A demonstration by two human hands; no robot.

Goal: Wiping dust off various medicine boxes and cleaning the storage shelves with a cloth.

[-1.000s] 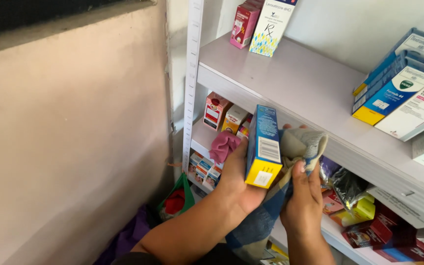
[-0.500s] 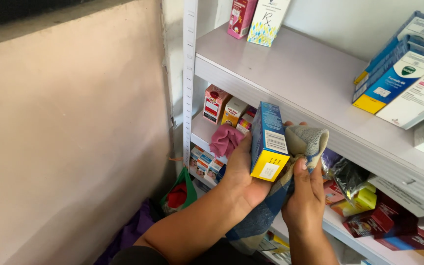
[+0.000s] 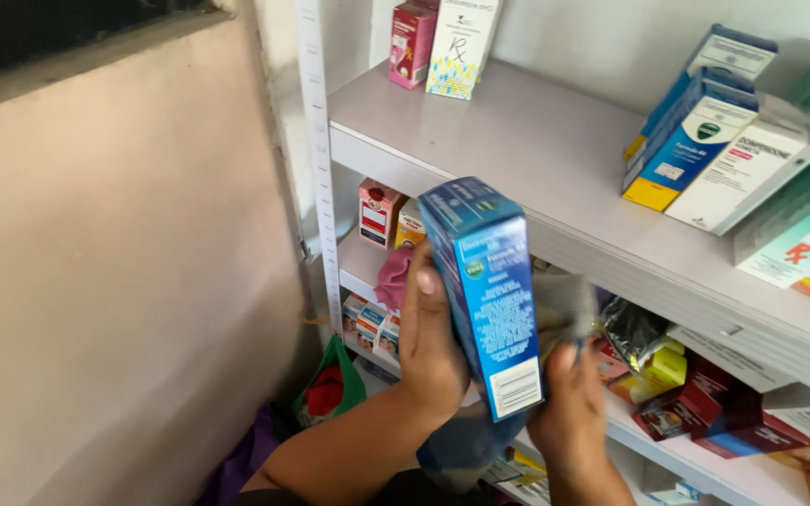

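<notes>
While the left hand (image 3: 433, 347) grips a blue carton (image 3: 485, 290) upright before the shelf (image 3: 517, 141), the right hand (image 3: 569, 412) presses a grey cloth (image 3: 564, 305) against its far side.

Wiping looks to be midway: the carton is off the shelf, held in front of its edge, not yet set back. Similar blue boxes (image 3: 696, 131) lean at the shelf's right; a pink box (image 3: 412, 42) stands at the back.

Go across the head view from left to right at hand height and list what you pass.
Bare wall → white shelf post → left hand → blue box it holds → right hand with a grey cloth → dark foil packet → red boxes on the lower shelf.
</notes>
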